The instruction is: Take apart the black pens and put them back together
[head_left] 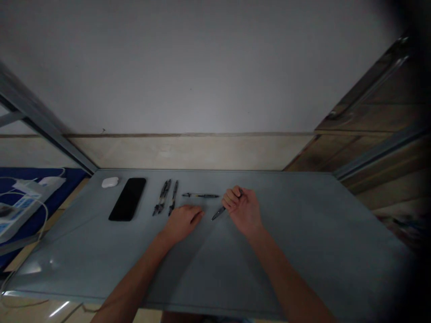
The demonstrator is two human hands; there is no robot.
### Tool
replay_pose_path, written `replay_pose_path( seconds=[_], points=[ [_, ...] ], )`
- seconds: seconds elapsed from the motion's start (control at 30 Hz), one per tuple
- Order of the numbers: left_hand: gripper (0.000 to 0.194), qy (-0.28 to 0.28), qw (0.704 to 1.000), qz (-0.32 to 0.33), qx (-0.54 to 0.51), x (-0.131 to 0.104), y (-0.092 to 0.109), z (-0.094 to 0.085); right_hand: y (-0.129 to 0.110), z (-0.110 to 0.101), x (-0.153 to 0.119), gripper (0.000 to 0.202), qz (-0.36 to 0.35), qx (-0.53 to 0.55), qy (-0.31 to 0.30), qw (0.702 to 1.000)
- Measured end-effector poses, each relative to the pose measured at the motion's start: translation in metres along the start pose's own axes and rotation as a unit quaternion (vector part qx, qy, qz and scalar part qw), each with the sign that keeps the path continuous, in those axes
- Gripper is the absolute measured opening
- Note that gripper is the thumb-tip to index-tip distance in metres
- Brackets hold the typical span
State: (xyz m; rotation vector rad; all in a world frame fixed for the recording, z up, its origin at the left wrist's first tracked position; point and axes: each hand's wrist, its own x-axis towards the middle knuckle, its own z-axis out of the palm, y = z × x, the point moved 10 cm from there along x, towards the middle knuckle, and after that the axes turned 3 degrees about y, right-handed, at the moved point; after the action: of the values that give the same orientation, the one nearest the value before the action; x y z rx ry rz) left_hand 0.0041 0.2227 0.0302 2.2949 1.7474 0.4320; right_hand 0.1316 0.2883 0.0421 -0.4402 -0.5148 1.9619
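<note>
My right hand (245, 210) is turned palm up with its fingers curled round a dark pen (218, 213). One end of that pen points down and left toward the tabletop. Palm down, my left hand (184, 221) rests on the table, fingers stretched out and holding nothing that I can see. Just beyond it, a single pen (201, 195) lies crosswise. Another pen (173, 197) points away from me, its near end close to my left hand. Left of that, a small bunch of similar pens (162, 197) lies side by side.
A black phone (128, 199) and a white earbud case (110, 182) lie at the left of the grey table (303, 251). A wall (195, 89) rises behind its back edge. Metal posts stand at both back corners. A white power strip (30, 202) with cables sits beyond the left edge.
</note>
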Motion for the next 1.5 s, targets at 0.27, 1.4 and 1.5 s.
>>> replay_pose_path(
  seconds=[0.27, 1.4, 1.5],
  points=[
    [0.035, -0.01, 1.0, -0.007, -0.009, 0.001, -0.001, 0.0, 0.003, 0.0, 0.0, 0.029, 0.01, 0.015, -0.013, 1.0],
    [0.033, 0.049, 0.99, -0.031, -0.129, -0.004, 0.003, -0.008, 0.001, -0.018, 0.003, 0.045, -0.13, -0.305, 0.088, 0.939],
    [0.033, 0.115, 0.972, -0.073, -0.189, -0.005, -0.017, -0.03, -0.001, -0.024, 0.005, 0.046, -0.12, -0.409, 0.091, 0.9]
  ],
)
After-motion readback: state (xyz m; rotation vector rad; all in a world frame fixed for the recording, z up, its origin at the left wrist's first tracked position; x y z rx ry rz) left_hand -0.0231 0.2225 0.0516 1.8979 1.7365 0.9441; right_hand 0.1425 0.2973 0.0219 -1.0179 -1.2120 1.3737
